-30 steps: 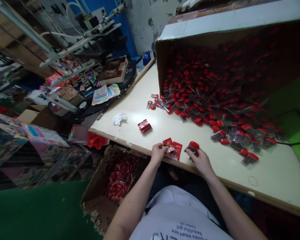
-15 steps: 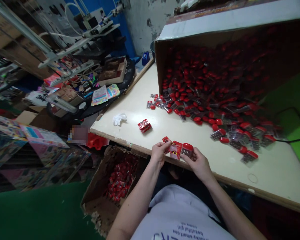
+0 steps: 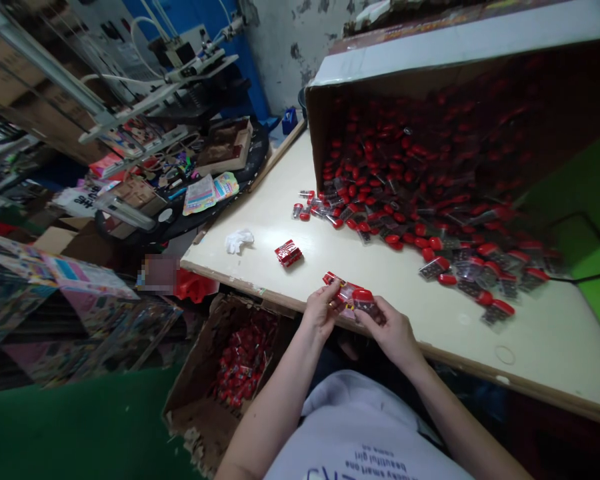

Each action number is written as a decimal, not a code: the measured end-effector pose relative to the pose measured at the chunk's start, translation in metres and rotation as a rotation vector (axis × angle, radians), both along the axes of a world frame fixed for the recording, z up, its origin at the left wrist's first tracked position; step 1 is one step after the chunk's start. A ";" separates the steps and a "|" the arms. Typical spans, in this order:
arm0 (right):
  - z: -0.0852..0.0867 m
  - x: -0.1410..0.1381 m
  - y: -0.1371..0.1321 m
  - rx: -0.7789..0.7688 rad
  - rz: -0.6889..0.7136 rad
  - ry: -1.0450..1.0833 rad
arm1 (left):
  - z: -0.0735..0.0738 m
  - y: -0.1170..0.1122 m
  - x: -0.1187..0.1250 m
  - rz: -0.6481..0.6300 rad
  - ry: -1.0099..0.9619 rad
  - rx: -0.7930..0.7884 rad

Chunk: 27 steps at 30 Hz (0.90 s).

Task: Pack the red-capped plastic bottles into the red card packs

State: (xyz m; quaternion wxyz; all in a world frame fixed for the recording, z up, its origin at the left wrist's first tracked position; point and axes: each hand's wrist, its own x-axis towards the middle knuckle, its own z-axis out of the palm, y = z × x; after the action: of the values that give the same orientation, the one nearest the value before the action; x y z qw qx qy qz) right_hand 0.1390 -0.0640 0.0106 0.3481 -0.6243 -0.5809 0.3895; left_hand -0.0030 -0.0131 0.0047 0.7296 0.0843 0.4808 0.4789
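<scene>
Red pouch (image 3: pixel 337 288): pinched in my left hand (image 3: pixel 320 312) over the table (image 3: pixel 275 220) edge, close to me
Red-capped piece (image 3: pixel 364 298): clamped in my right hand (image 3: pixel 387 328), touching the pouch
Hands: together, both gripping
Tipped carton (image 3: pixel 420 73): on its side, so stock spills within reach
Floor box (image 3: pixel 230 363): below my left arm, holding red packs

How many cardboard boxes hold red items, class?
2. The big box lies on its side on the table, spilling red-capped packs. The small box stands open on the floor, left of the left hand. More may be hidden.
</scene>
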 end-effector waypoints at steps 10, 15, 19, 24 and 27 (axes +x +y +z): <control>-0.006 -0.006 0.001 -0.096 0.075 0.289 | 0.008 -0.005 0.016 0.112 0.089 0.092; -0.013 -0.006 0.003 -0.094 0.068 0.266 | 0.011 -0.013 0.015 0.002 0.072 0.122; -0.015 -0.006 0.004 -0.084 0.064 0.240 | 0.007 -0.019 0.014 -0.099 0.063 0.152; -0.010 -0.005 0.004 -0.149 0.101 0.400 | 0.007 -0.019 0.011 -0.204 0.035 0.174; -0.006 -0.002 0.004 -0.241 0.131 0.575 | 0.008 -0.018 0.009 -0.247 0.003 0.197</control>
State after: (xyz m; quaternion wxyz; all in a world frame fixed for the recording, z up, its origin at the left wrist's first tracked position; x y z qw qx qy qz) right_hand 0.1368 -0.0595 0.0051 0.3955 -0.4867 -0.4475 0.6376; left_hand 0.0061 -0.0306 0.0122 0.7704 0.2149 0.4186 0.4303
